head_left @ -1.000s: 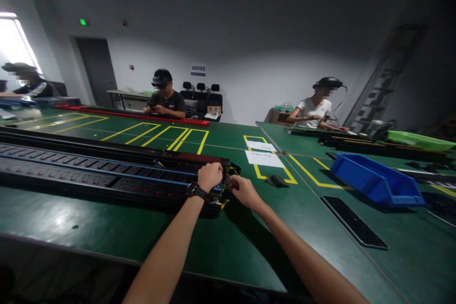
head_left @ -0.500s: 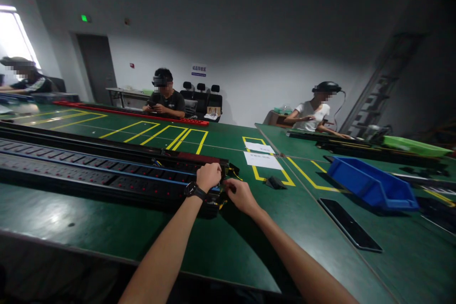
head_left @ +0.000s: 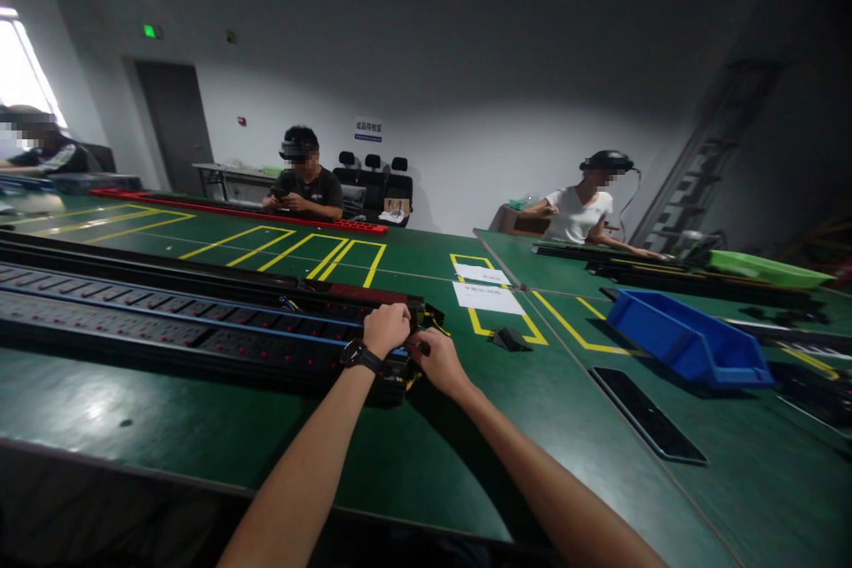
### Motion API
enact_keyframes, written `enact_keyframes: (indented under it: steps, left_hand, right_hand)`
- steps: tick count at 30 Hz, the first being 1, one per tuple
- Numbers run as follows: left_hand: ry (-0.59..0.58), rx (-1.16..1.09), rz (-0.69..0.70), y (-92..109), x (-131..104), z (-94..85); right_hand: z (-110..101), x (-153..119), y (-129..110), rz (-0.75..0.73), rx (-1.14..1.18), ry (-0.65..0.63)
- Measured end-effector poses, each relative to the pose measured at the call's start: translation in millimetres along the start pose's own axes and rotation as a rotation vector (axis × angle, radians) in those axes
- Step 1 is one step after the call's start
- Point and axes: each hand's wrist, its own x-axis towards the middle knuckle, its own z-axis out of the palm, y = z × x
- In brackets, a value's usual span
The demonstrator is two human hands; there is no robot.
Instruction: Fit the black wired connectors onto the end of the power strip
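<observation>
Resting on the end of the long black strips, the left hand looks like it is there to stop them from sliding. It sits on top, knuckles up and fingers curled down. The tips are hidden, so I cannot tell if they pinch something or just press. The right hand is at the same end, just beside the left hand. Its fingers are bent in, with thumb and finger close together, as if on some small thing. What is between them is too dark to tell. Thin yellow wires stick out just below, and maybe that is why both hands meet here.

The strips lie flat and side by side on the green table and run off the left edge of the view. The table under them likely keeps them steady, and their wire end seems easy to reach.

Both arms stretch out from the near side and meet at the hands. The left wrist, with a black watch on it, is bent a bit, so the hand tips over the strips. The right arm slants in from the right. A blue bin and a black slab are well off to the right, perhaps to leave room for the arms.
</observation>
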Motion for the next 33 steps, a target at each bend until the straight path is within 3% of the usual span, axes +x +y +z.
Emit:
enact_keyframes:
  steps: [8, 18, 22, 25, 28, 33]
  left_hand:
    - [-0.014, 0.000, -0.001, 1.9, -1.4, -4.1]
    - [-0.003, 0.011, -0.001, 1.5, -0.7, -2.6]
    - [-0.012, 0.011, 0.001, 0.5, 0.7, -2.7]
    - [-0.025, -0.002, -0.009, -0.4, 2.3, -2.7]
    - [-0.025, -0.023, -0.011, -0.8, 3.3, -2.9]
    - [-0.033, -0.030, -0.003, -0.6, 3.2, -4.1]
  right_hand:
    - [8.7, 0.1, -0.4, 0.189, 0.050, 0.049]
    - [10.3, -1.4, 3.9, -0.100, -0.100, 0.042]
    - [1.5, 0.3, -6.1, -0.121, -0.082, 0.077]
    - [-15.9, 0.4, -8.0, -0.023, 0.076, 0.092]
    - [-38.6, -0.7, 4.7, 0.183, 0.311, 0.134]
    - [-82.7, 4.4, 51.3, 0.439, 0.591, 0.398]
